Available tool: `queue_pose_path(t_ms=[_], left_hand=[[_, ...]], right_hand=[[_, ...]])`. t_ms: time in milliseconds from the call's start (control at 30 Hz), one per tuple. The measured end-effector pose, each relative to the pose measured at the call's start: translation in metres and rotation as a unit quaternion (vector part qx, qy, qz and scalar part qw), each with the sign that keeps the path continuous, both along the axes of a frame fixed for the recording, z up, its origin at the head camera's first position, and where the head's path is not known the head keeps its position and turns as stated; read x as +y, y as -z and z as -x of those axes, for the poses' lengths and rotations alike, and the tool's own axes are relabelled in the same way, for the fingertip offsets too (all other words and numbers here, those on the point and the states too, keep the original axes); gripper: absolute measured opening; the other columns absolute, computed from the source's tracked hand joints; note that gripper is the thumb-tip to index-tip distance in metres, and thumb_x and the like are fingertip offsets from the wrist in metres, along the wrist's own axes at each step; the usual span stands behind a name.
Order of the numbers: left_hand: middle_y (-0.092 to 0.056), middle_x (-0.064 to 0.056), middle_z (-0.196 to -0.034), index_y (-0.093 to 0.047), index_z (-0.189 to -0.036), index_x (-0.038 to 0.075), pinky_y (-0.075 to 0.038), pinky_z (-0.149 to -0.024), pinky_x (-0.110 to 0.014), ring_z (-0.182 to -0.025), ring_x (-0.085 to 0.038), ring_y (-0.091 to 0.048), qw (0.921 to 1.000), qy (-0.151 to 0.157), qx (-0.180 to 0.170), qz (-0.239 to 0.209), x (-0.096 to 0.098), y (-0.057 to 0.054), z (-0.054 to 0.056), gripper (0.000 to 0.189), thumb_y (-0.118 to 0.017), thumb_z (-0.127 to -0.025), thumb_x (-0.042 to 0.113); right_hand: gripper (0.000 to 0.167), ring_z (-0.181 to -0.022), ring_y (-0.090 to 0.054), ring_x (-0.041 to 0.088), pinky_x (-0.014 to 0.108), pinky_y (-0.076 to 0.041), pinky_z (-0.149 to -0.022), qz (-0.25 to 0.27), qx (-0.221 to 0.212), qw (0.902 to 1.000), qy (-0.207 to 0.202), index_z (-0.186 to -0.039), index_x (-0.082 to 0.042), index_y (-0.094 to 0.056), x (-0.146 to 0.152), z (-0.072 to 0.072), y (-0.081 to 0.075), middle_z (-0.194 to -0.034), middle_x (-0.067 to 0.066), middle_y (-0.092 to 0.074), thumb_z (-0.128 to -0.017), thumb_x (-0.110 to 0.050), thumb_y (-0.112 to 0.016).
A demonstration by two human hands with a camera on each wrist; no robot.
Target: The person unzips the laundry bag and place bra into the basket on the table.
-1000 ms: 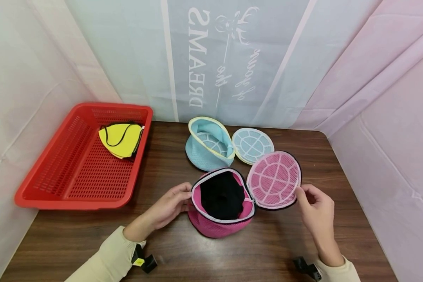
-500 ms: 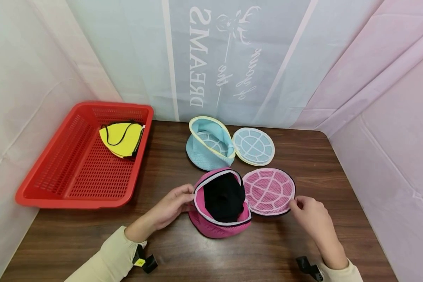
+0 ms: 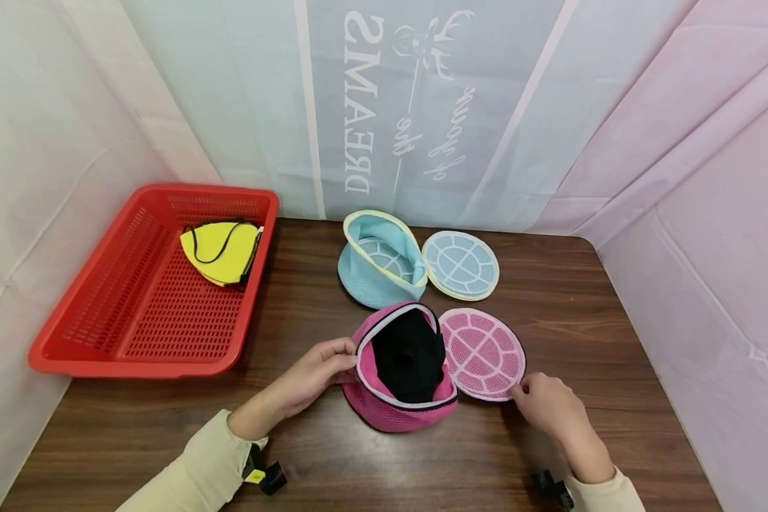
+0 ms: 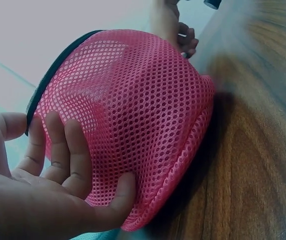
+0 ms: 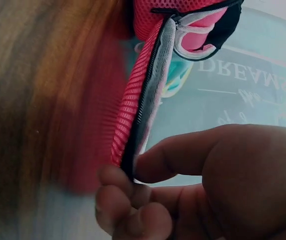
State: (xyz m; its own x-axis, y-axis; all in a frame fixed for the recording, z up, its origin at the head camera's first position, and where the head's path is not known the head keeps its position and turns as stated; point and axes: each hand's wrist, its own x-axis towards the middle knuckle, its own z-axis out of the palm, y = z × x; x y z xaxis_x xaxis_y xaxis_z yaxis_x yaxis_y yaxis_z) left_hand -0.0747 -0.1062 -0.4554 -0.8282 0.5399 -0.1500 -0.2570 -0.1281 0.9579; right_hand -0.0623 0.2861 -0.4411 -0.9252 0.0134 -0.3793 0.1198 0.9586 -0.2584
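Observation:
A pink mesh laundry bag [image 3: 397,418] stands on the table with its zip lid folded out to the right. Inside its mouth sits a black bundle, perhaps fabric [image 3: 408,355]. My left hand [image 3: 320,373] pinches the zipped rim at the bag's left side; in the left wrist view thumb and index finger meet on the dark edge while the other fingers lie along the mesh [image 4: 132,100]. Between thumb and fingers, my right hand [image 3: 553,409] pinches the edge of the round pink lid [image 3: 483,354]. The right wrist view shows that lid edge-on, with its zip [image 5: 143,110], close over the table.
Behind the pink bag stands an open light-blue mesh bag [image 3: 377,281] with yellow trim, its round lid [image 3: 461,264] flat beside it. A red plastic basket [image 3: 141,368] at left holds a yellow item with a black cord [image 3: 220,252]. Fabric walls surround the wooden table [image 3: 569,284].
My right hand has brought the pink lid down and toward me, from raised to nearly level with the table. My left hand keeps its pinch on the rim, shifted slightly right.

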Motion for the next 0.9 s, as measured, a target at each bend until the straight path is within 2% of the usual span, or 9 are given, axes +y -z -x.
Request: queue_pose_path(t_ms=[367, 567, 733, 900], left_hand=[[-0.061, 0.000, -0.091, -0.056, -0.095, 0.002, -0.052, -0.085, -0.029, -0.087, -0.010, -0.061, 0.9991, -0.003, 0.026, 0.034, 0.001, -0.002, -0.003, 0.013, -0.048, -0.103, 0.008], [-0.060, -0.001, -0.092, -0.056, -0.097, -0.002, -0.052, -0.085, -0.028, -0.088, -0.011, -0.061, 0.9986, -0.002, 0.036, 0.039, 0.001, -0.003, -0.003, 0.016, -0.048, -0.104, 0.009], [-0.060, -0.001, -0.092, -0.055, -0.097, -0.005, -0.052, -0.085, -0.028, -0.088, -0.011, -0.061, 0.9980, -0.004, 0.043, 0.047, 0.001, -0.004, -0.004, 0.018, -0.048, -0.104, 0.009], [-0.061, -0.002, -0.091, -0.055, -0.098, -0.006, -0.052, -0.086, -0.028, -0.088, -0.012, -0.061, 0.9972, -0.006, 0.050, 0.055, 0.002, -0.006, -0.004, 0.019, -0.049, -0.104, 0.010]], right_hand=[[0.038, -0.057, -0.042, 0.018, 0.034, -0.031, -0.051, 0.000, 0.005, 1.0000, -0.008, -0.060, -0.016, -0.045, -0.001, -0.004, 0.000, -0.060, 0.000, -0.041, -0.093, -0.029, -0.059], [0.040, -0.058, -0.043, 0.018, 0.034, -0.032, -0.051, 0.013, 0.020, 0.9995, -0.018, -0.063, -0.016, -0.050, -0.009, -0.006, -0.008, -0.060, -0.001, -0.043, -0.099, -0.031, -0.059], [0.044, -0.057, -0.046, 0.014, 0.033, -0.037, -0.053, 0.082, 0.051, 0.9949, -0.030, -0.066, -0.016, -0.060, -0.031, -0.007, -0.012, -0.059, -0.004, -0.050, -0.104, -0.038, -0.058], [0.047, -0.054, -0.051, 0.010, 0.028, -0.042, -0.055, 0.180, 0.040, 0.9822, -0.038, -0.070, -0.015, -0.067, -0.053, -0.009, -0.010, -0.059, -0.005, -0.056, -0.105, -0.044, -0.055]])
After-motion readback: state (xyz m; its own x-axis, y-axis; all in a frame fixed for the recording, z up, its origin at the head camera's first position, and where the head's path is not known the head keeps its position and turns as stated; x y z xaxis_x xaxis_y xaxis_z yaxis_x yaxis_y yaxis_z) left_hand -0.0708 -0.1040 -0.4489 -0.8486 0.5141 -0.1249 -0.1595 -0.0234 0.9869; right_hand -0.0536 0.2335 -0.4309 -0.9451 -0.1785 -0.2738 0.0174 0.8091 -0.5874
